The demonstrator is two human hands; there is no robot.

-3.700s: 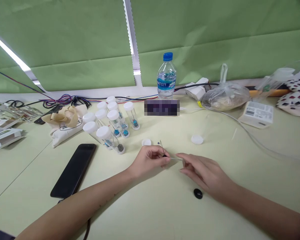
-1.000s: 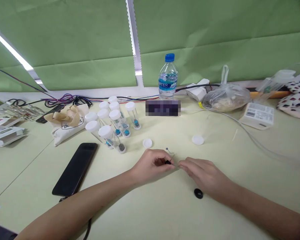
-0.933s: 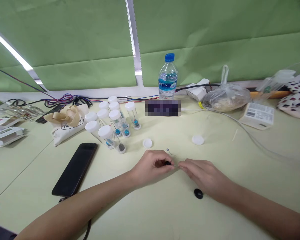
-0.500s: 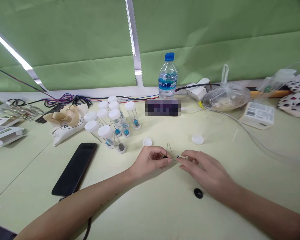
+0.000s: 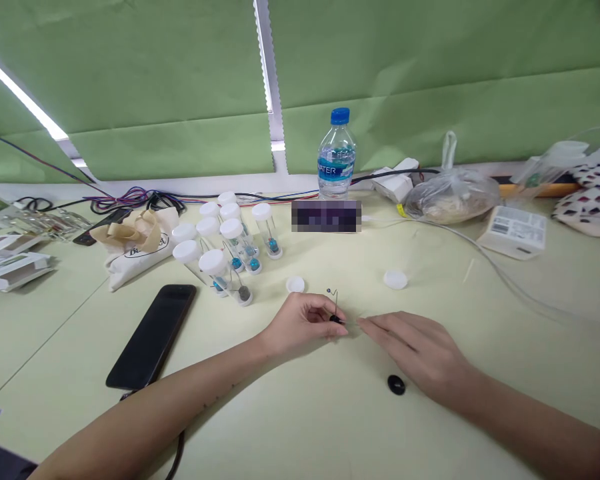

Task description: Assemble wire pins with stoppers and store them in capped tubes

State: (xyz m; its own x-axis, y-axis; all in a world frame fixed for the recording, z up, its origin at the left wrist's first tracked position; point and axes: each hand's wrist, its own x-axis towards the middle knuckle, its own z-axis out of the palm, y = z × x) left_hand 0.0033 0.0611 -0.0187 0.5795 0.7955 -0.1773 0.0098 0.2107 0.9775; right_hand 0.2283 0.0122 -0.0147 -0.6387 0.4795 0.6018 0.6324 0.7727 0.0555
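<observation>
Between its thumb and fingertips, my left hand (image 5: 303,320) pinches a small black piece (image 5: 336,319) from which a bent thin wire (image 5: 336,302) stands up, with a tiny dark blue bead (image 5: 329,291) at the wire's end. My right hand (image 5: 423,343) is just to the right, its fingers drawn together and fingertips close to the black piece; a thin strand shows between the hands, and whether the fingers grip it is too small to tell. A black oval disc (image 5: 396,385) lies below my right hand. Two white caps (image 5: 295,285) (image 5: 395,279) lie beyond the hands.
Several clear tubes with white lids (image 5: 213,262) stand at the back left, near a cloth bag (image 5: 143,250) and a phone (image 5: 153,337). A water bottle (image 5: 336,163) stands behind a pixelated box (image 5: 326,216). At the right are a plastic bag (image 5: 453,195) and a white carton (image 5: 514,230).
The bead has come onto the upright wire's end, away from my right fingertips. My right hand's fingers have drawn closer together. The black piece shows more in my left hand.
</observation>
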